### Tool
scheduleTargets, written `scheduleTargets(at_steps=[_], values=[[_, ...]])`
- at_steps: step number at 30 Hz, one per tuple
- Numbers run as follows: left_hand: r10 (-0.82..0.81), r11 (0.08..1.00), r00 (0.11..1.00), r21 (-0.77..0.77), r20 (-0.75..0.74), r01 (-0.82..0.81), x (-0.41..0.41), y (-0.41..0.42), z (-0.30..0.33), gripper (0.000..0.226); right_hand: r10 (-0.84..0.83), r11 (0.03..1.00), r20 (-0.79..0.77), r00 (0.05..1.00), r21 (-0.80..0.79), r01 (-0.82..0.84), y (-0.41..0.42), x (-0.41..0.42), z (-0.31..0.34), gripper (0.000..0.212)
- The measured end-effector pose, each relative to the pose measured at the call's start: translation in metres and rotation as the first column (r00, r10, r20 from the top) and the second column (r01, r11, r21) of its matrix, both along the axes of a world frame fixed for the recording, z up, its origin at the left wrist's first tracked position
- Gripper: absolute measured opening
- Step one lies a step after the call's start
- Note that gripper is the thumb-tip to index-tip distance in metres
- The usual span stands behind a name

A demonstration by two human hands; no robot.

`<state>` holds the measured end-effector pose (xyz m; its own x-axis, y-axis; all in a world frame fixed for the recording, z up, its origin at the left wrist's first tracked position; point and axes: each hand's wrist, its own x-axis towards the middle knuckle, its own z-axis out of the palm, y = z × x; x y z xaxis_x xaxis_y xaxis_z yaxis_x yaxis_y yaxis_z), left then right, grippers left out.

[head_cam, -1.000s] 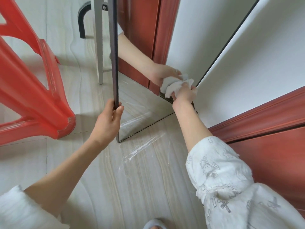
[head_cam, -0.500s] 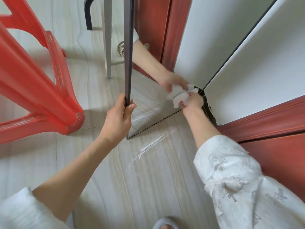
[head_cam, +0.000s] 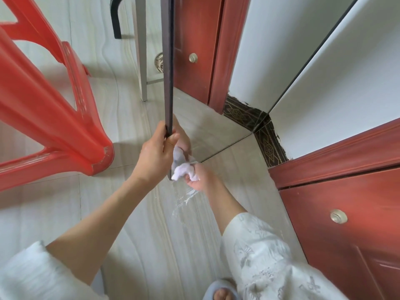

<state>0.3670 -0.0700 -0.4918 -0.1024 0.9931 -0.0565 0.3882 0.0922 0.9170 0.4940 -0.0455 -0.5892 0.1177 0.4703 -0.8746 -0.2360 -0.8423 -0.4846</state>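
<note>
White cloth, crumpled, sits bunched in my right hand, whose fingers are curled tight around it. The cloth presses against the near bottom corner of the mirror, right where the glass meets the floor. My left hand is wrapped round the mirror's dark frame edge, thumb on the near side and fingertips over the glass side (the cloth shows doubled in the reflection). A streaky smear marks the tile just below the cloth. The red plastic chair stands to the left, and the red door to the right.
</note>
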Motion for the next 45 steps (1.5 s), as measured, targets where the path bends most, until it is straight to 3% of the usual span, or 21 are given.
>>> scheduleTargets(at_steps=[1,5,8,12,14,16,24,28,32,36,45], values=[[-0.005,1.000,1.000,-0.022,-0.010,0.005,0.000,0.000,0.002,0.012,0.059,0.998,-0.059,0.997,-0.027,-0.060,-0.009,0.002,0.012,0.014],[0.032,0.986,0.999,-0.161,0.003,-0.031,-0.001,-0.015,0.008,0.012,0.301,0.952,0.068,0.951,-0.071,-0.296,-0.022,0.017,0.047,0.006],[0.072,0.935,0.997,-0.352,0.034,-0.055,-0.002,-0.038,0.009,0.036,0.252,0.968,0.157,0.955,-0.047,-0.247,-0.033,0.031,0.072,0.010],[-0.121,0.842,0.989,-0.517,0.090,0.150,0.003,-0.061,0.017,0.025,0.190,0.977,0.100,0.977,0.080,-0.198,-0.041,0.040,0.118,0.011],[-0.220,0.824,0.960,-0.494,0.175,0.279,0.009,-0.066,0.034,0.029,0.222,0.963,0.082,0.972,0.139,-0.232,-0.045,0.037,0.140,0.008],[-0.258,0.820,0.935,-0.457,0.242,0.345,0.016,-0.066,0.050,0.032,0.228,0.950,0.082,0.970,0.201,-0.240,-0.047,0.035,0.156,0.020],[-0.258,0.824,0.916,-0.425,0.308,0.375,0.027,-0.065,0.088,0.014,0.258,0.916,0.107,0.960,0.288,-0.279,-0.068,0.041,0.204,0.018],[-0.275,0.841,0.900,-0.370,0.338,0.395,0.038,-0.064,0.102,0.021,0.231,0.918,0.165,0.959,0.290,-0.271,-0.069,0.048,0.221,0.017],[-0.281,0.915,0.943,-0.246,0.179,0.320,0.045,-0.062,0.114,0.016,0.214,0.891,0.244,0.946,0.348,-0.291,-0.074,0.055,0.231,0.027],[-0.309,0.944,0.950,-0.136,-0.040,0.301,0.047,-0.062,0.117,0.013,0.113,0.922,0.120,0.986,0.358,-0.150,-0.078,0.065,0.240,0.036],[-0.294,0.954,0.956,-0.052,0.012,0.294,0.046,-0.059,0.121,0.021,0.294,0.886,0.118,0.948,0.337,-0.317,-0.084,0.088,0.248,0.037]])
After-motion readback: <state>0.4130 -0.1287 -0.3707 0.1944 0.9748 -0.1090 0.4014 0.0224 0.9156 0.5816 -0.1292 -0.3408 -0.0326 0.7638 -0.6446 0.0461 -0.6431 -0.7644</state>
